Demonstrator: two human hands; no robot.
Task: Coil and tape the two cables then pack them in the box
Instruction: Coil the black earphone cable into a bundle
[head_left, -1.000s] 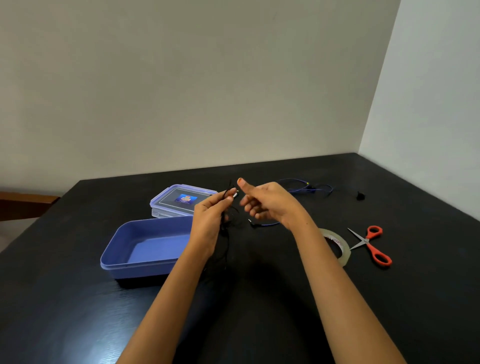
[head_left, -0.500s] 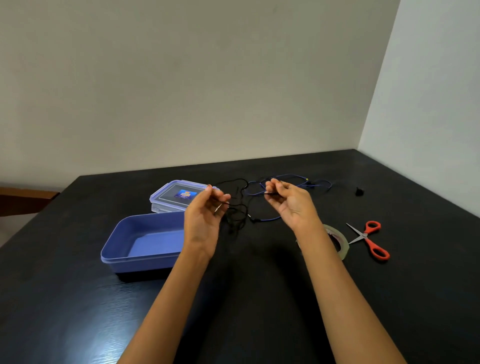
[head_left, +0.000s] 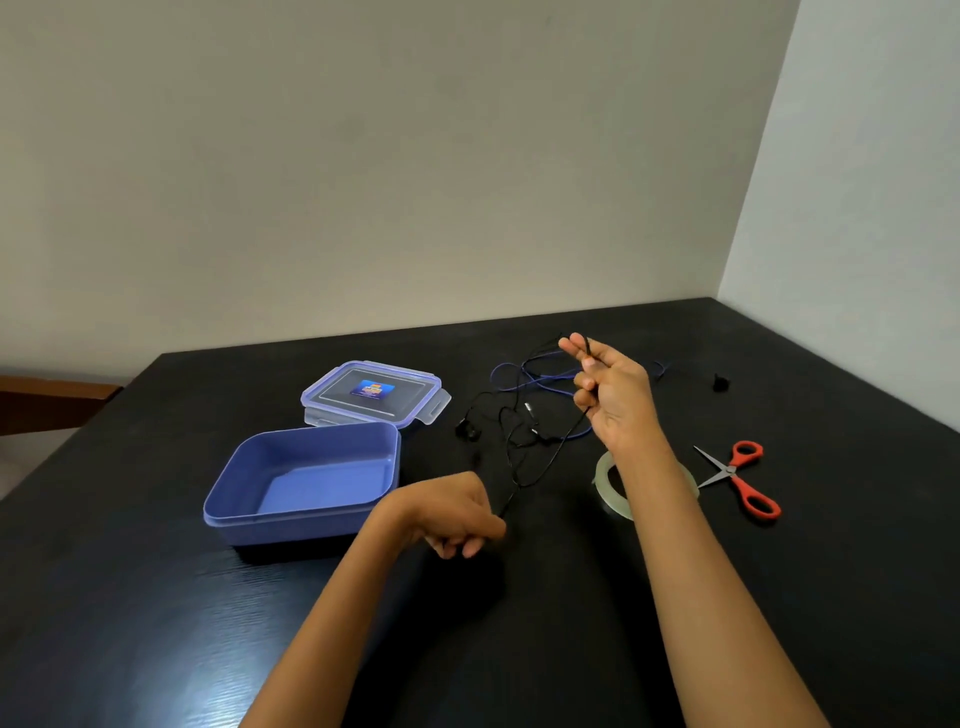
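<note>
Black cable (head_left: 540, 457) stretches above the table between my closed left hand (head_left: 457, 519) and pinching right hand (head_left: 608, 395). I think coiling starts; next I must wind loops evenly.

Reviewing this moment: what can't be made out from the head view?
- Tape roll: its middle is hidden behind the right forearm.
- Black cable: where it crosses the blue cable is too thin and tangled to trace.
- Left hand: grip on the cable end hidden by curled fingers.
- Small black item far right: too small to identify.
- Lid label: unreadable.
- Both elbows: cut off by the bottom edge.
</note>
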